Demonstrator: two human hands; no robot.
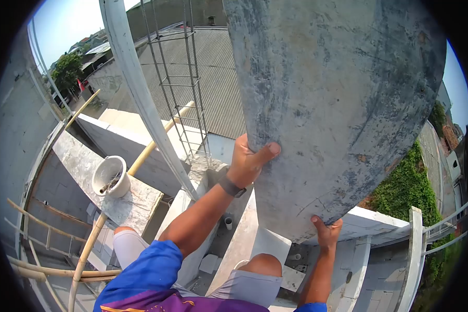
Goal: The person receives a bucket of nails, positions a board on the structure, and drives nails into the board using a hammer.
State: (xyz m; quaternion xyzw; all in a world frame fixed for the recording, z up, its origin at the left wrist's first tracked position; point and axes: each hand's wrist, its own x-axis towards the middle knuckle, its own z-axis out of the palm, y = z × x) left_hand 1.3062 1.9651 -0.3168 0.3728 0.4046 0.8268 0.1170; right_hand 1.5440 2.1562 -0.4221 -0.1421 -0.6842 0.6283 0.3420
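Observation:
A wide grey board (pixel 333 109), stained and scuffed like used formwork, stands nearly upright before me and rises past the top of the view. My left hand (pixel 252 162) grips its left edge, with the thumb on the near face and the fingers behind. Lower down, my right hand (pixel 326 232) holds the bottom right corner, thumb in front. The fingers of both hands are partly hidden by the board. Below it lies the pale top of a block wall (pixel 239 244), between my legs.
A white bucket (pixel 111 177) with tools inside stands on a dirty plank (pixel 80 153) at left. Bamboo poles (pixel 88 249) cross below it. A slanted pale post (pixel 140 99) and a rebar cage (pixel 179 83) rise left of the board. Deep gaps open between the walls.

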